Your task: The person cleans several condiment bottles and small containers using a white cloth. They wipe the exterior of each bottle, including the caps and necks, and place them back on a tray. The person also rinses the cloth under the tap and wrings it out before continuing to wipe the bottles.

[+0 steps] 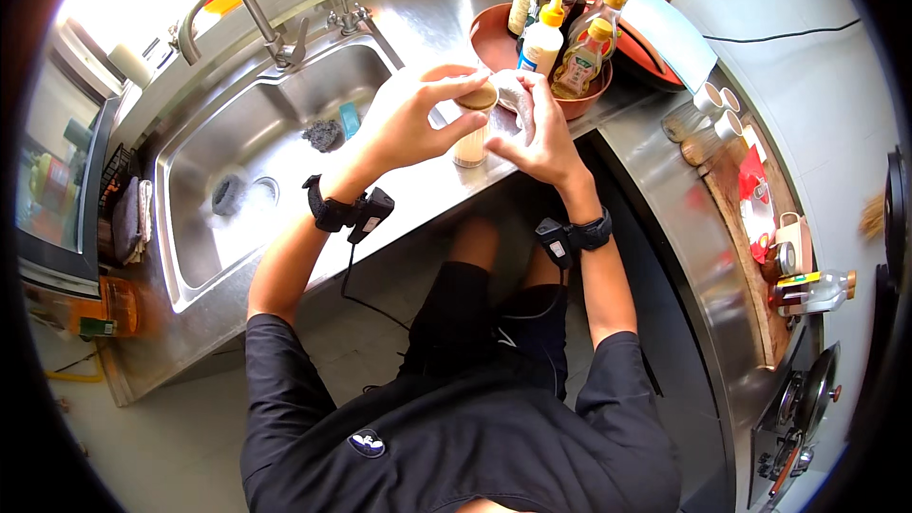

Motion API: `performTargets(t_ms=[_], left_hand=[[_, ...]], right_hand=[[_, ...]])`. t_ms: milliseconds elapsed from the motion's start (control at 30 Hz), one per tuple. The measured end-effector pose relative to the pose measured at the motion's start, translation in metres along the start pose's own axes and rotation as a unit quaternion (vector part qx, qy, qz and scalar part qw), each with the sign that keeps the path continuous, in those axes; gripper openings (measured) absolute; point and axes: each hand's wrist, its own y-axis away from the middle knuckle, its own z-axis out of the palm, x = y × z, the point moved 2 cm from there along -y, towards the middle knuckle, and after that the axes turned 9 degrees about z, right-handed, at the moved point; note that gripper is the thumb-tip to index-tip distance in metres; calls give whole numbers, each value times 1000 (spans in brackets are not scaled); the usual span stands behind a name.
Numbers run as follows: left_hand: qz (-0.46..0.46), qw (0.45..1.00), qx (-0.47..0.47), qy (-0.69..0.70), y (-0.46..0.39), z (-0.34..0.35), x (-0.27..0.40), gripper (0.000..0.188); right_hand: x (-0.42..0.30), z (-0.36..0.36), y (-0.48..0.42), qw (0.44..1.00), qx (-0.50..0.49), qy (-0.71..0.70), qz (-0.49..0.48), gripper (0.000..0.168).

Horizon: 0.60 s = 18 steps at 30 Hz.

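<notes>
A clear cylindrical jar (470,152) with a white-rimmed, brownish top (479,96) is on the steel counter near its front edge. My left hand (410,117) reaches from the left, its thumb and fingers gripping the jar around that top. On the other side, my right hand (543,132) holds a crumpled whitish cloth (514,101) between thumb and fingers, close against the jar's upper side. The jar's contents cannot be made out clearly.
Left is a steel sink (178,278) with a dark scrubber (323,135) and a tap (267,32). Behind my right hand, a reddish-brown basin (491,32) holds several bottles. Lidded jars (712,128) and a wooden board (734,242) line the right counter.
</notes>
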Motion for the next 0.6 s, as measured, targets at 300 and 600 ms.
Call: performTargets(t_ms=[300,600], left_hand=[[-250,907,9,340,11,23,-27,49],[-107,937,37,329,16,27,-31,73]], right_hand=[[-54,-13,-13,997,18,-68,-39,17],[-49,-13,-23,1000,22,17,-13,18]])
